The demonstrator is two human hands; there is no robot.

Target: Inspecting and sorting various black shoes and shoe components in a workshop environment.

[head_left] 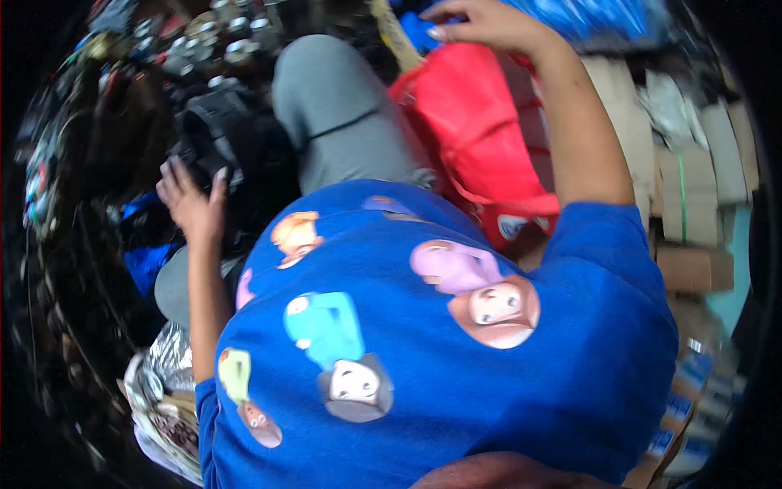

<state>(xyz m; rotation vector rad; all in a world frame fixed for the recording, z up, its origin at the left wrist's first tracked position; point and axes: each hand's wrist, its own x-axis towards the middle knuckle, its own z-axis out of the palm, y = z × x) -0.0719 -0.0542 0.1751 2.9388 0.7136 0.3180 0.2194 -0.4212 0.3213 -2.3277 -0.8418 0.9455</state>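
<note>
Blue shirt [456, 359] printed with cartoon figures fills the lower frame, closest to the lens, hiding most of the lap beneath it. From its left edge a bare forearm runs up to the left hand [191, 204], fingers spread wide and resting against a black bag [220, 130]; the hand holds nothing, and blur makes it hard to tell how firmly it presses. Right hand [481, 23] reaches to the top edge, fingers loosely curved and open, hovering just above a red bag [481, 138] that lies beside a grey-trousered knee [334, 114]; whether the fingertips touch anything is unclear. Beyond the red bag, blue plastic [603, 16] is smeared by motion and cut off by the frame. Cardboard boxes [692, 187] stack along the right. Crinkled foil [163, 367] sits at lower left, its contents hard to make out. Shiny round objects [220, 33] at upper left dissolve into darkness.
</note>
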